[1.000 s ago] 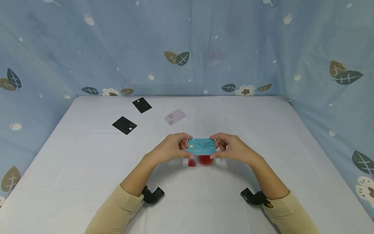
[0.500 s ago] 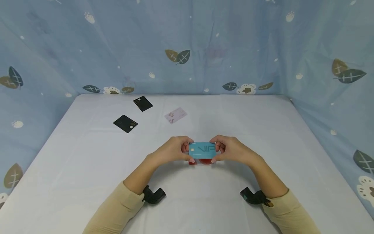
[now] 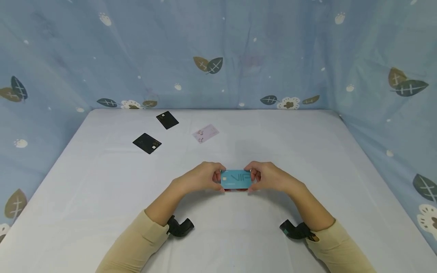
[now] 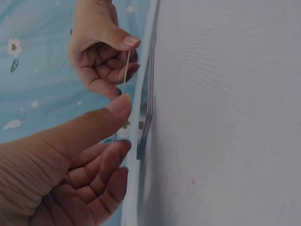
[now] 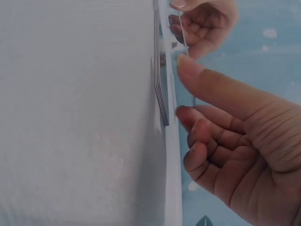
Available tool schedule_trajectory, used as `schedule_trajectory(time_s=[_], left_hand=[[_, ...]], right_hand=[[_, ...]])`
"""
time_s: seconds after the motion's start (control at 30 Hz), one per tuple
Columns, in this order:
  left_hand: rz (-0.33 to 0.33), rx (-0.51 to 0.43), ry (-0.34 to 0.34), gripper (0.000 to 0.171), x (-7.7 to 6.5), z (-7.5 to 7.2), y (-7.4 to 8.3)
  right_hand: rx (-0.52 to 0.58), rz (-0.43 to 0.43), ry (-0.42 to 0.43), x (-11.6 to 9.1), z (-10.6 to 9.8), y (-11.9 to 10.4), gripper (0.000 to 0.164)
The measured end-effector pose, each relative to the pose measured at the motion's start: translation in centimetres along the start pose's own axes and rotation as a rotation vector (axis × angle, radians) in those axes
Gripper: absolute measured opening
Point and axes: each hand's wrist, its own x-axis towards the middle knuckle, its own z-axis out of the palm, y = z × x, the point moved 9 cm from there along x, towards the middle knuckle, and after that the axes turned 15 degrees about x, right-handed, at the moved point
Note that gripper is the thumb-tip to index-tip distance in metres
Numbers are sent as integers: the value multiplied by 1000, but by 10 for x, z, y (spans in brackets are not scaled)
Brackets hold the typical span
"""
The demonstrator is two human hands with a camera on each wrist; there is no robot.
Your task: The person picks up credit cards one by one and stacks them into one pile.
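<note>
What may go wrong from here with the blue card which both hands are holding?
The left hand and right hand pinch opposite ends of the blue card, so an uneven release might tilt it. 
In the head view it covers most of the stack of cards below, so it may land out of line. 
Contact could also shift that stack.

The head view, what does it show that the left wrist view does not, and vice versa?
Only the head view shows the two black chip cards, the pale floral card, the tan sleeves and the VIP lettering.

Only the left wrist view shows the layered side edges of the card stack.

Both show the left hand and right hand pinching the blue card, the white tabletop and the blue patterned curtain.
</note>
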Motion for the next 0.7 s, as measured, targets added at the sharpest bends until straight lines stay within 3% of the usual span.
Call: schedule_trajectory(time_s=[0.43,0.7], left_hand=[[-9,49,-21,59,1,7,-1],[-14,11,-25,55,1,11,-5]], right_hand=[[7,15,-30,1,6,7,56],[42,2,-49,1,10,12,54]])
